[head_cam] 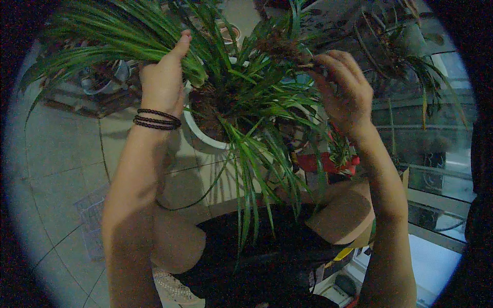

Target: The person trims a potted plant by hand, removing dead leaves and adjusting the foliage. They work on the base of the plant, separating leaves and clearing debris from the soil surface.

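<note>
My left hand (163, 77), with a dark beaded bracelet at the wrist, grips a bundle of long green strap-like leaves (115, 42) near their base. Below and between my hands stands a round white pot (202, 138) holding soil and a leafy plant (250, 104), whose long leaves hang over the near rim. My right hand (339, 82) is raised at the pot's right side, its fingertips at a clump of brown roots (283, 48). Whether the fingers pinch the roots or something thin beside them cannot be told.
Another potted plant (412, 42) stands at the upper right, near glass panels. A small round pot (229, 32) is beyond the white pot, and a pale container (96, 86) lies left. A red object (323, 162) is right of the hanging leaves. A wire basket (92, 223) rests on the tiled floor.
</note>
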The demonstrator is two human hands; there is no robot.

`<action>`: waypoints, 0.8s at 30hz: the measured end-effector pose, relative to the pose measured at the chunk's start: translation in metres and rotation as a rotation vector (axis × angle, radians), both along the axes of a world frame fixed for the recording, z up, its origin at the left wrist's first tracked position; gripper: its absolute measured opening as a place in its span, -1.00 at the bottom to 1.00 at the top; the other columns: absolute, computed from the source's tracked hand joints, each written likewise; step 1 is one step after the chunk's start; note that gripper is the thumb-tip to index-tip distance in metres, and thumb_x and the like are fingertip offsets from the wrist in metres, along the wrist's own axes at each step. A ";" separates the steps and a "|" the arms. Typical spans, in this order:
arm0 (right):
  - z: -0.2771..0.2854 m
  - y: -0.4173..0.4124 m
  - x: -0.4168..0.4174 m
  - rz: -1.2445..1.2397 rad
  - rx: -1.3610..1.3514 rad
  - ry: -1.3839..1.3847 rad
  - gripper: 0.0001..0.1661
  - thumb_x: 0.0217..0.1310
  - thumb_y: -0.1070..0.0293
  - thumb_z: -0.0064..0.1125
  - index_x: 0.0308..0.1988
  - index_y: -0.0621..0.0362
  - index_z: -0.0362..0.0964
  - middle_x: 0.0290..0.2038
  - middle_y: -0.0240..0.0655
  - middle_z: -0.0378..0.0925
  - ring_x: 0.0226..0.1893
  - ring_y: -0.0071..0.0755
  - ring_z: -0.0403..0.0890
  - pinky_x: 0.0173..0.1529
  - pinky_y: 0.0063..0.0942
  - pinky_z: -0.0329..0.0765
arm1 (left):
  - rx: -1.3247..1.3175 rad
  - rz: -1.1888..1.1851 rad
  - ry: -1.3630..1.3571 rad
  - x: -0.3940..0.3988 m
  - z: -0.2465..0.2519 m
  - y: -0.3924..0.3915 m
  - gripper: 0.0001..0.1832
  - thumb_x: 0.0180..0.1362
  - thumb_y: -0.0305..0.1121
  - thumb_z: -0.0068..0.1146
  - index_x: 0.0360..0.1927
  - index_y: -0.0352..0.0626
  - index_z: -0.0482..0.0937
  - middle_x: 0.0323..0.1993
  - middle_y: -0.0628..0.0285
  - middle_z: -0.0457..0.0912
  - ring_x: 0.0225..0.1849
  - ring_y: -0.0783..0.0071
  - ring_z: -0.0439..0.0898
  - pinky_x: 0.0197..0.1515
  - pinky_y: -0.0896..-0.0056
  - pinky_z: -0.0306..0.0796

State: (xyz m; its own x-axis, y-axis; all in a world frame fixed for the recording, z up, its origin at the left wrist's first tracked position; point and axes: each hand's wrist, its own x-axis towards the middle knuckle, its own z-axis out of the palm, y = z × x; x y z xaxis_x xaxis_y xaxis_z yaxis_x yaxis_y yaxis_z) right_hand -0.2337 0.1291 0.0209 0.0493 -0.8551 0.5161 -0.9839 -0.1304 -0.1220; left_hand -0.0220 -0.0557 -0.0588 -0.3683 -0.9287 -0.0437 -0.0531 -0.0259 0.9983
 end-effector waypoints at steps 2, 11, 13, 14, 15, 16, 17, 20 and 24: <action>0.014 0.014 -0.003 -0.090 -0.087 0.038 -0.72 -0.10 0.62 0.22 -0.26 0.29 0.43 -0.29 -0.21 0.47 -0.34 -0.34 0.52 -0.29 -0.53 0.47 | -0.547 -0.063 -0.291 0.006 -0.005 -0.004 -0.62 0.19 -0.40 -0.13 0.09 0.07 0.46 -0.14 0.49 0.58 -0.71 0.78 0.16 -0.64 0.63 0.17; -0.014 0.133 -0.086 -0.393 -0.068 0.063 -0.62 -0.17 0.62 0.11 -0.19 0.22 0.40 -0.23 -0.14 0.46 -0.22 -0.09 0.53 -0.14 -0.45 0.46 | 0.305 0.039 0.180 -0.010 -0.030 0.016 -0.61 0.22 -0.40 -0.23 0.12 -0.01 0.41 -0.01 0.41 0.50 -0.60 0.76 0.26 -0.52 0.72 0.23; -0.046 0.165 -0.122 -0.414 -0.073 0.049 -0.56 -0.20 0.63 0.10 -0.16 0.21 0.39 -0.21 -0.12 0.44 -0.20 -0.04 0.51 -0.11 -0.45 0.43 | -0.068 -0.038 -0.196 -0.006 -0.041 0.018 -0.61 0.24 -0.38 -0.22 0.15 -0.02 0.37 0.02 0.38 0.48 -0.53 0.75 0.30 -0.43 0.69 0.29; -0.064 0.181 -0.137 -0.466 -0.050 0.017 -0.70 -0.10 0.62 0.10 -0.23 0.25 0.39 -0.33 -0.19 0.39 -0.35 -0.24 0.44 -0.24 -0.52 0.38 | 0.000 -0.006 -0.192 -0.008 -0.048 0.017 -0.59 0.24 -0.40 -0.23 0.17 0.00 0.35 0.02 0.38 0.48 -0.53 0.74 0.29 -0.43 0.69 0.29; -0.081 0.193 -0.153 -0.514 0.014 -0.029 -0.83 0.00 0.62 0.11 -0.29 0.30 0.39 -0.44 -0.26 0.34 -0.49 -0.43 0.38 -0.37 -0.59 0.34 | 0.068 0.026 -0.194 -0.013 -0.054 0.012 -0.58 0.24 -0.41 -0.25 0.19 0.01 0.33 0.01 0.38 0.48 -0.53 0.73 0.28 -0.43 0.68 0.30; -0.098 0.208 -0.169 -0.559 0.091 -0.043 -0.65 -0.12 0.63 0.12 -0.20 0.26 0.38 -0.29 -0.18 0.38 -0.32 -0.25 0.43 -0.23 -0.50 0.37 | 0.283 0.148 0.073 -0.017 -0.059 0.010 -0.56 0.25 -0.44 -0.31 0.19 0.07 0.32 -0.02 0.40 0.49 -0.60 0.75 0.19 -0.50 0.68 0.27; -0.107 0.221 -0.179 -0.654 0.214 -0.077 -0.47 -0.25 0.65 0.13 -0.11 0.22 0.37 -0.14 -0.10 0.43 -0.15 -0.06 0.48 -0.08 -0.41 0.41 | 0.273 0.090 0.069 -0.016 -0.063 0.007 -0.56 0.25 -0.45 -0.32 0.20 0.07 0.32 -0.02 0.40 0.49 -0.62 0.76 0.17 -0.53 0.67 0.25; -0.152 0.246 -0.205 -0.530 0.147 0.006 -0.50 -0.19 0.58 0.20 -0.12 0.24 0.32 -0.18 -0.14 0.44 -0.22 -0.16 0.48 -0.17 -0.41 0.42 | 0.180 -0.045 -0.039 -0.010 -0.067 0.001 -0.55 0.25 -0.47 -0.36 0.20 0.05 0.31 -0.04 0.40 0.49 -0.67 0.79 0.10 -0.61 0.68 0.20; -0.194 0.265 -0.226 -0.615 0.403 -0.403 -0.69 -0.08 0.44 0.27 -0.28 0.31 0.38 -0.37 -0.13 0.49 -0.40 -0.20 0.52 -0.29 -0.38 0.43 | 0.072 -0.122 -0.078 -0.018 -0.069 -0.003 -0.52 0.22 -0.49 -0.35 0.19 0.13 0.33 -0.08 0.43 0.51 -0.70 0.80 0.06 -0.66 0.71 0.10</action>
State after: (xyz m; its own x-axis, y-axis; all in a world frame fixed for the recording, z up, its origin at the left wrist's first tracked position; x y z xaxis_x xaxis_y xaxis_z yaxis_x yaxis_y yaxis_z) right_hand -0.4593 0.3942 -0.1728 -0.6090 -0.7920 0.0436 -0.7363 0.5440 -0.4023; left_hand -0.0403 -0.0583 -0.1273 -0.4713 -0.8705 -0.1415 -0.1378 -0.0858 0.9867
